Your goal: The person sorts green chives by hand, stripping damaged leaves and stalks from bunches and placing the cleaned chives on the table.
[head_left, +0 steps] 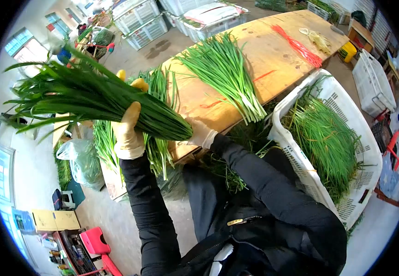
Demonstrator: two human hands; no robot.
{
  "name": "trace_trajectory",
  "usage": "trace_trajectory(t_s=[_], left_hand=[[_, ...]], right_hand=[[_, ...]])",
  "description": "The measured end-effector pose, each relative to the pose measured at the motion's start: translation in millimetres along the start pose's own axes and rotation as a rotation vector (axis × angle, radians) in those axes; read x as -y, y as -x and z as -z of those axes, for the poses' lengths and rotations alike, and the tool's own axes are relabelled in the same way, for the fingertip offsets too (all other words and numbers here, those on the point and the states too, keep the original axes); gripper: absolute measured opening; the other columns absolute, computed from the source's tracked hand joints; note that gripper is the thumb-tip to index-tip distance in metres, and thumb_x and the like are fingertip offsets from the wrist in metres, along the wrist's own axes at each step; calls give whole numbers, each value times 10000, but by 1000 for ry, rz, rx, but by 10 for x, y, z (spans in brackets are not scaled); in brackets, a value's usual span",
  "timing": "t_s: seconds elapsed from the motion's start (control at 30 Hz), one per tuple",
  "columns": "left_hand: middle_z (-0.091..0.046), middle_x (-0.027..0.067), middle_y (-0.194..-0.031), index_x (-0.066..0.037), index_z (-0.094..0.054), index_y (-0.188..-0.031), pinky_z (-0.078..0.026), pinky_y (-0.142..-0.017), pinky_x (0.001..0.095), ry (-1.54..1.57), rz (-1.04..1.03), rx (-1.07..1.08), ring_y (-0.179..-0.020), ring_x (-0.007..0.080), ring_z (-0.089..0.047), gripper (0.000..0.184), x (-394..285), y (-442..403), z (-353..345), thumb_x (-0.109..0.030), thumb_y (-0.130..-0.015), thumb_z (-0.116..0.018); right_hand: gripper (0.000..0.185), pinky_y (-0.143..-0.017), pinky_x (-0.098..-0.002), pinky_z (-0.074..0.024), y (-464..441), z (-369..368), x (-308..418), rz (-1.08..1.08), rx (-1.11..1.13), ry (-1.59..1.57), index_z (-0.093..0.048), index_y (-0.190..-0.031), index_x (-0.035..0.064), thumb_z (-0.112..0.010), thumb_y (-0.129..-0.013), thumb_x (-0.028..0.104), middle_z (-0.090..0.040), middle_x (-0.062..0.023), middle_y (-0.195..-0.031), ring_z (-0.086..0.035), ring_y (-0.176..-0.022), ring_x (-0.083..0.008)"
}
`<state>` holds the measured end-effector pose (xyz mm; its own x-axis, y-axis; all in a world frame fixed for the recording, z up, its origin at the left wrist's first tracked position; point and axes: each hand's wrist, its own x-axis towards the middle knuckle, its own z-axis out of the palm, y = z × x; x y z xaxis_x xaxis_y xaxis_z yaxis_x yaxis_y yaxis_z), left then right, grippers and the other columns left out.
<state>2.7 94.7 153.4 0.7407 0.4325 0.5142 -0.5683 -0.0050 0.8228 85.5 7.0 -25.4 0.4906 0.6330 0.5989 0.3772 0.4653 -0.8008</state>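
Observation:
A thick bunch of garlic chives (103, 99) is held up in front of me, its leaves pointing left and its stem ends right. My left hand (130, 129), in a pale glove, is wrapped round the middle of the bunch, thumb on the near side. At the stem end, my gloved right hand (202, 133) closes about the butts; its fingers are partly hidden. Beneath the held bunch, more garlic chives (158, 149) lie over the table's near edge. Another bunch of chives (227, 73) rests on the wooden table (273, 60), stems towards me.
Red ties (300, 48) and a crumpled glove (317, 40) lie at the table's far right. A white crate (280, 112) of loose chives stands to my right. Stacked white crates (139, 23) are beyond the table. A filled plastic bag (82, 156) is on the left.

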Motion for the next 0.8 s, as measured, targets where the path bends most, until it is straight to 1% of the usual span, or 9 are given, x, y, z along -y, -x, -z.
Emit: trace_trajectory(t_s=[0.13, 0.2, 0.27, 0.33, 0.4, 0.47, 0.57, 0.73, 0.8], left_hand=[[-560, 90, -978, -54, -411, -1180, -493, -717, 315, 2, 51, -81, -806, 189, -572, 505, 29, -4, 157, -151, -726, -609], [-544, 105, -1018, -54, -360, -1226, -477, -775, 343, 98, -36, 27, -882, 204, -551, 541, -71, 31, 66, -152, -746, -589], [-538, 112, -1031, -54, -329, -1248, -472, -784, 342, 75, 13, -33, -898, 208, -542, 559, 15, -23, 96, -158, -757, -576], [-557, 105, -999, -42, -415, -1172, -475, -722, 302, 95, 95, -128, -846, 182, -555, 510, 45, -176, 202, -154, -725, -634], [-560, 74, -998, -43, -432, -1162, -465, -724, 301, 65, 285, -286, -834, 160, -549, 523, 51, -382, 380, -207, -721, -662], [-506, 68, -1113, -7, -353, -1235, -385, -844, 293, -162, 210, -228, -975, 164, -486, 712, -5, -425, 468, -314, -691, -696], [-315, 127, -1305, 8, -120, -1319, -172, -995, 349, -334, 202, -597, -1199, 236, -267, 1049, 240, -400, 1072, -499, -607, -701], [-472, 89, -1179, -74, -416, -1192, -240, -945, 346, -280, 400, -342, -1154, 199, -358, 655, 19, 679, 747, -404, -682, -659], [-476, 100, -1159, 12, -371, -1204, -362, -886, 302, -62, 580, -320, -1070, 198, -449, 725, 100, 1134, 338, -214, -621, -736]], right_hand=[[574, -827, -267, -413, 12, 61, -353, -217, 222, 115, -388, -1148, 33, -664, -647, 75, -549, -59, -1000, -531, -907, -157], [415, -746, -241, -442, 76, 65, -309, -195, 106, -202, -454, -1031, 38, -642, -662, 66, -587, -73, -873, -559, -818, -142], [447, -747, -240, -439, 140, 117, -72, -226, 163, 210, -449, -1039, 42, -655, -644, 80, -586, -62, -875, -552, -814, -132], [417, -750, -254, -433, 131, 57, -186, -139, 135, 116, -473, -1010, 44, -656, -636, 79, -582, -45, -879, -544, -823, -132], [376, -696, -287, -445, 85, 108, 214, -363, 211, 219, -495, -971, 21, -649, -645, 124, -575, -71, -791, -552, -758, -154], [252, -585, -256, -471, 155, 144, 361, -781, 329, -426, -558, -887, 49, -662, -666, 112, -610, -53, -761, -575, -628, -131], [162, -536, -287, -503, 150, 136, 258, -1205, 307, -845, -566, -864, 45, -616, -746, 144, -613, -46, -729, -587, -582, -125], [180, -518, -290, -498, 172, 160, 53, -1327, 294, -969, -518, -933, 25, -559, -782, 113, -570, -60, -704, -550, -556, -135], [188, -520, -283, -497, 142, 139, 205, -1227, 251, -904, -519, -941, 27, -567, -783, 116, -573, -51, -722, -549, -564, -128]])
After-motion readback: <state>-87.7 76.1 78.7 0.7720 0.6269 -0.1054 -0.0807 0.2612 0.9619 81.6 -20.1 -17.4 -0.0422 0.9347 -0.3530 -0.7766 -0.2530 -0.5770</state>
